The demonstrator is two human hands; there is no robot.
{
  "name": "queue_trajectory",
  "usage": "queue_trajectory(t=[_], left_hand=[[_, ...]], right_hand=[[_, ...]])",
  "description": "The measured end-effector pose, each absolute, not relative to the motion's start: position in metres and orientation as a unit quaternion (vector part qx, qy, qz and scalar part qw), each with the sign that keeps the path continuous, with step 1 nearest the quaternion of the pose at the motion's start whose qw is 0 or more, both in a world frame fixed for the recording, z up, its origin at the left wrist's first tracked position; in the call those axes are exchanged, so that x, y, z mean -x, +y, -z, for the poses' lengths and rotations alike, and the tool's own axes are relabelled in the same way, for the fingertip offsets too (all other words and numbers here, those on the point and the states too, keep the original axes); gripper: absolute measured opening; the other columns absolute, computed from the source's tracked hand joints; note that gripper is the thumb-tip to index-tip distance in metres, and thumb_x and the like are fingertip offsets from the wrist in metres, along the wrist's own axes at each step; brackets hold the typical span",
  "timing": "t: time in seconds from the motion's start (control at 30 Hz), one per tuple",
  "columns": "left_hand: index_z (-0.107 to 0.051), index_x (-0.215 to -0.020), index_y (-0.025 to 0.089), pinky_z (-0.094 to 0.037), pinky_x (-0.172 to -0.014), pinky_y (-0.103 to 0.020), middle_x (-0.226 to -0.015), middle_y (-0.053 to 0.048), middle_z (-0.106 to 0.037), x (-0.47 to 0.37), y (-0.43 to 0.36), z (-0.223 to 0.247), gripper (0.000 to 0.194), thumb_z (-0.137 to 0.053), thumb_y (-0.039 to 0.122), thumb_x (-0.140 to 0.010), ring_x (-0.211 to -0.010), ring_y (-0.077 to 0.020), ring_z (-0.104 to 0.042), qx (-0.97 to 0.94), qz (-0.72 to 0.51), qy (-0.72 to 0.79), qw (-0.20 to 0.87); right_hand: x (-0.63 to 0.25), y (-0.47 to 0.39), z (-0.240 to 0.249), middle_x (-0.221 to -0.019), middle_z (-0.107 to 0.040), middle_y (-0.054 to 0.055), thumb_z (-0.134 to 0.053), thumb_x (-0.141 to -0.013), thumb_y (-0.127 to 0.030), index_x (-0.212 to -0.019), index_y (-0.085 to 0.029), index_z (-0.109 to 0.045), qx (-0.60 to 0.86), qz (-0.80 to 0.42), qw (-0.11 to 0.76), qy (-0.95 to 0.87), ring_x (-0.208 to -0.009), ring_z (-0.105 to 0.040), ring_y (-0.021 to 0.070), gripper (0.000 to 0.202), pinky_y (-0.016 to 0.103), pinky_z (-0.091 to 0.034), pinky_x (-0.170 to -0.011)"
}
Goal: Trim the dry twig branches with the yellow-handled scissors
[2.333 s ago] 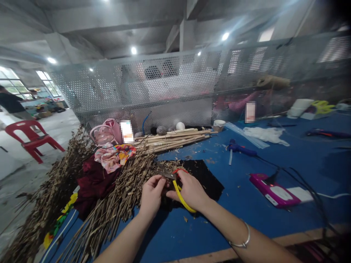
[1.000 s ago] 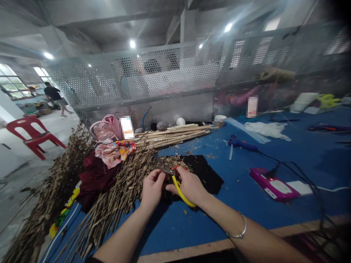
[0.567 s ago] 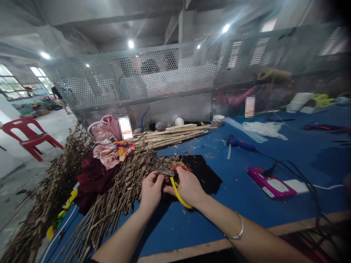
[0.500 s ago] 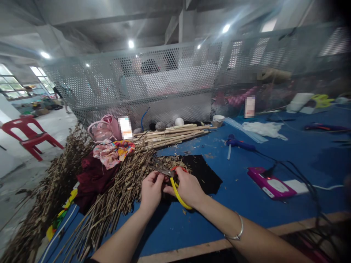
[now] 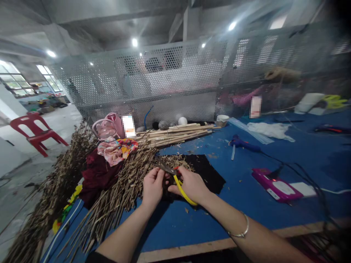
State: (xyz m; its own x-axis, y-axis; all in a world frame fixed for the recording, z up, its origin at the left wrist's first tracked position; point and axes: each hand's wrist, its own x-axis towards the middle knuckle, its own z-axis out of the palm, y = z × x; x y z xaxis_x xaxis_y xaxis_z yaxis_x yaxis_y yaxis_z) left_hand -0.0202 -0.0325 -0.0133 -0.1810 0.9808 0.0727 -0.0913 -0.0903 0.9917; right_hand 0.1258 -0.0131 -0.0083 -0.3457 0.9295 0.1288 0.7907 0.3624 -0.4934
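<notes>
My right hand (image 5: 190,184) grips scissors (image 5: 182,190) with yellow and red handles. Their metal blades point up and left, over a heap of dry plant scraps (image 5: 175,160). Just left of the scissors, my left hand (image 5: 153,182) has its fingers pinched together near the blades; what they hold is too small and hidden to name. Under the scraps lies a black cloth (image 5: 207,173). A thick pile of dried stalks (image 5: 120,190) spreads over the table to the left of my left hand.
On the blue table (image 5: 214,223) a glue gun (image 5: 244,143) and a magenta device (image 5: 276,185) with cables lie to the right. Wooden sticks (image 5: 178,135) lie at the back, before a perforated metal screen (image 5: 175,84). A pink bag (image 5: 109,126) and dark red cloth (image 5: 95,175) sit left.
The whole view has shifted slightly, so things appear a little further right. Both hands and the scissors keep nearly the same pose over the scraps.
</notes>
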Motion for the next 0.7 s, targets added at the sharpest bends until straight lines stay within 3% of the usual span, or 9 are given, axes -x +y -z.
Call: queue_trajectory(t=[0.1,0.3,0.7], left_hand=[[-0.058,-0.076,0.012,-0.044,-0.055,-0.021,-0.065,-0.002,-0.059,0.0227,-0.0326,0.0141,0.027,-0.051,0.038,-0.076,-0.057,-0.0112,-0.052,-0.485,-0.568,0.509,0.429],[-0.059,-0.069,0.013,-0.039,-0.057,-0.02,-0.062,-0.001,-0.057,0.03,-0.0318,0.0173,0.026,-0.046,0.033,-0.079,-0.059,-0.0112,-0.049,-0.576,-0.533,0.549,0.287],[-0.058,-0.066,0.014,-0.037,-0.053,-0.019,-0.057,0.001,-0.055,0.03,-0.0329,0.0099,0.028,-0.045,0.034,-0.079,-0.054,-0.01,-0.047,-0.584,-0.506,0.571,0.279]], right_hand=[[-0.1265,-0.0139,0.0048,-0.079,-0.061,0.003,-0.061,-0.061,-0.059,-0.098,-0.02,-0.048,0.525,-0.194,0.193,-0.806,-0.077,-0.059,0.0205,0.055,0.023,-0.031,-0.059],[-0.1281,-0.0137,0.0029,-0.07,-0.059,0.001,-0.058,-0.063,-0.061,-0.088,-0.02,-0.048,0.528,-0.174,0.177,-0.812,-0.062,-0.055,0.0164,0.049,0.022,-0.026,-0.052],[-0.1295,-0.009,0.0102,-0.062,-0.055,-0.001,-0.057,-0.062,-0.063,-0.071,-0.021,-0.047,0.538,-0.15,0.191,-0.807,-0.053,-0.049,0.0124,0.044,0.022,-0.022,-0.047]])
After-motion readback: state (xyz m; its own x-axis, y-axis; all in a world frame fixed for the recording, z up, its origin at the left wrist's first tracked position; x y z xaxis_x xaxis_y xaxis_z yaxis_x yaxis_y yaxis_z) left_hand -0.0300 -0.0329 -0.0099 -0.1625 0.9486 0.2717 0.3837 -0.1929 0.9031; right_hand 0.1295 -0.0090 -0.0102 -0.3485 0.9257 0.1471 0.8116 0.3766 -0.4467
